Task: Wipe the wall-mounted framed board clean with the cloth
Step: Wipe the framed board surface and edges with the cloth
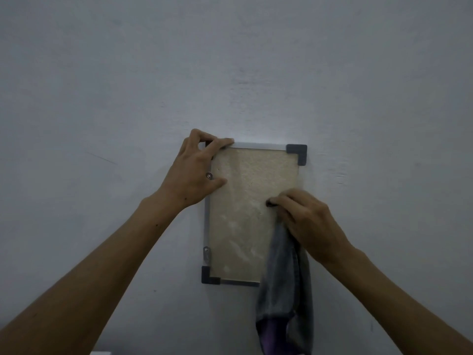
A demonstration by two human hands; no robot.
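The framed board (245, 201) hangs on a pale grey wall (102, 85), tall and narrow, with a thin metal frame and dark plastic corner caps (297, 152). The left hand (197, 170) holds its upper left corner: the fingers curl over the top edge and the thumb lies on the beige surface. The right hand (304, 221) is at the board's right side, its grip closed around a grey cloth (284, 290) pressed against the surface. The rest of the cloth hangs down below the lower edge.
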